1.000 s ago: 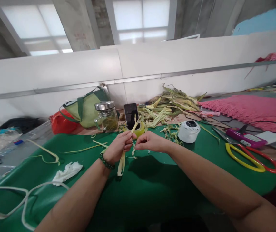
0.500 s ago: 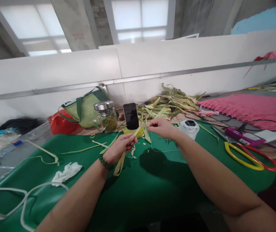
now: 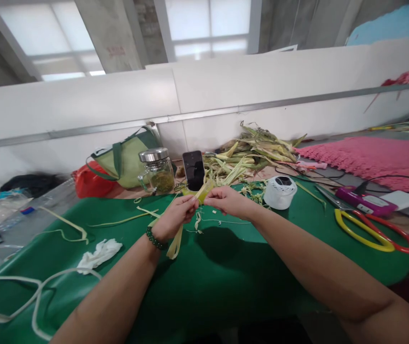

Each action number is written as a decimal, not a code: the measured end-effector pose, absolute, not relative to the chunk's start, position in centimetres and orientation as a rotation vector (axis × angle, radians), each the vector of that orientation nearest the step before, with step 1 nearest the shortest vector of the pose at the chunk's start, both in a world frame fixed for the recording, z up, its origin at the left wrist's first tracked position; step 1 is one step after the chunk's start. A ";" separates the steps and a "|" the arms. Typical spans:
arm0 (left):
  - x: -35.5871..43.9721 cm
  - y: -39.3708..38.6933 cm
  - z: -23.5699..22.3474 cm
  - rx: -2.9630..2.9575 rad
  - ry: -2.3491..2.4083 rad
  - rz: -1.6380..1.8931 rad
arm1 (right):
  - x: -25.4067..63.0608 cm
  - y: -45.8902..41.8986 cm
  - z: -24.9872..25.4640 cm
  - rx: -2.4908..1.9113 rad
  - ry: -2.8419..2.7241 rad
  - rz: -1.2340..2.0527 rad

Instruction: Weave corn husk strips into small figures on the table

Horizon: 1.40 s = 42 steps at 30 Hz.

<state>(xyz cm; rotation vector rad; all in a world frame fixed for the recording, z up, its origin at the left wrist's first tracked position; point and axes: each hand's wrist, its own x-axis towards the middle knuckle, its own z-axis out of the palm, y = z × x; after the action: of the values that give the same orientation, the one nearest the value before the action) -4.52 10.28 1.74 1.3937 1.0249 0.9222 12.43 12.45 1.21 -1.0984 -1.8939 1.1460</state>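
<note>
My left hand (image 3: 178, 213), with a green bead bracelet (image 3: 155, 239) at its wrist, is closed around pale corn husk strips (image 3: 175, 246). Their folded ends hang below the hand, and the tips point up past the fingers. Just to the right, my right hand (image 3: 232, 203) is pinched closed beside the husk tips. A thin white thread (image 3: 226, 221) hangs by its fingertips and trails right over the green mat; the pinch itself is too small to see clearly. A white thread spool (image 3: 280, 193) stands beyond the right wrist.
A phone (image 3: 193, 170) stands upright on a yellow base behind my hands. Left of it are a glass jar (image 3: 157, 172) and a green bag (image 3: 129, 162). Piled corn husks (image 3: 262, 145) lie at the back. Large scissors (image 3: 364, 231) and a purple device (image 3: 367, 201) lie right; crumpled tissue (image 3: 100, 255) left.
My right hand has moved left and slightly down, from apart to close beside the left hand and the husk tips. The thread moved left with it. My left hand has shifted slightly left.
</note>
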 end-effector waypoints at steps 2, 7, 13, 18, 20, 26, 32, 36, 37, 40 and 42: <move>-4.6 10.3 2.0 1.274 0.998 0.898 | 12.6 12.7 1.2 -1.155 -1.862 0.956; -4.7 10.5 2.1 1.116 0.933 0.839 | 12.1 12.6 1.2 -1.018 -1.800 1.159; -3.7 10.2 1.4 1.102 0.930 0.836 | 11.2 12.5 0.6 -0.885 -1.694 1.210; -3.5 10.0 1.3 1.128 0.935 0.834 | 11.1 13.2 0.0 -0.911 -1.600 1.121; -3.7 9.9 1.5 1.148 0.922 0.837 | 11.3 13.1 0.2 -0.919 -1.608 1.137; -4.1 9.9 1.7 1.305 0.966 0.887 | 12.0 12.5 1.0 -0.874 -1.777 1.467; -4.6 10.3 1.5 1.597 1.114 0.914 | 12.4 12.6 0.9 -0.950 -1.940 1.207; -4.6 10.4 1.4 1.868 1.241 0.972 | 13.7 12.0 2.0 -0.906 -2.253 0.709; -4.5 10.3 1.5 1.933 1.259 0.967 | 14.1 11.7 2.5 -0.874 -2.315 0.618; -4.2 9.7 1.7 2.070 1.209 0.820 | 15.2 11.2 3.7 -0.772 -2.372 0.464; -4.1 9.1 2.1 2.092 1.095 0.693 | 15.8 11.2 4.2 -0.751 -2.320 0.457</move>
<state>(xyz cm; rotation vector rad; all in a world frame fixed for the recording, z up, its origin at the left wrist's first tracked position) -4.10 9.09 2.10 2.0924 1.0954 0.6931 15.78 11.21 4.16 -0.7511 -2.3203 0.4569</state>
